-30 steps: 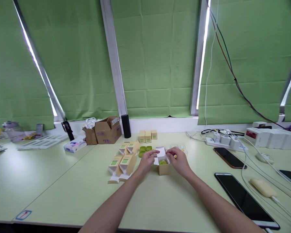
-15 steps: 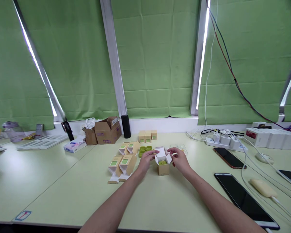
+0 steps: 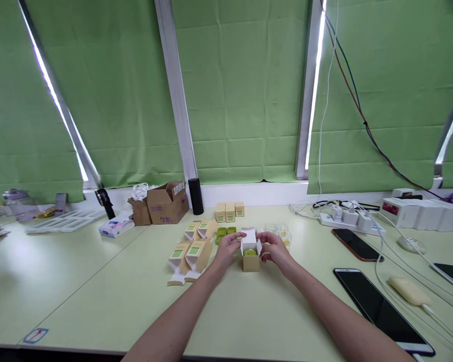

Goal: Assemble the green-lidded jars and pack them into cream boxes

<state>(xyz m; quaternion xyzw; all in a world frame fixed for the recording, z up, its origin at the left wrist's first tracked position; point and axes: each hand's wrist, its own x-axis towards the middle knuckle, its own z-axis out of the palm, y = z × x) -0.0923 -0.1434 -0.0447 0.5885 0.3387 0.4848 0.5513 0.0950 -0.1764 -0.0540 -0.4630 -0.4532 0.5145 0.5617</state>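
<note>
Small box (image 3: 251, 257) now slightly leftward on pale green table (image 3: 98, 291); both hands (image 3: 230, 249) (image 3: 274, 251) grasping its flaps; green blinds (image 3: 245, 90) behind.

A small tan carton (image 3: 251, 257) stands upright between the left grip (image 3: 229, 250) and right grip (image 3: 275, 250), its white top flaps open, a green round piece (image 3: 250, 252) showing inside.

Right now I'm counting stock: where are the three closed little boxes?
In the head view, the three closed little boxes stand in a row near the back of the table, just beyond the green lids, right of the black cylinder.
</note>
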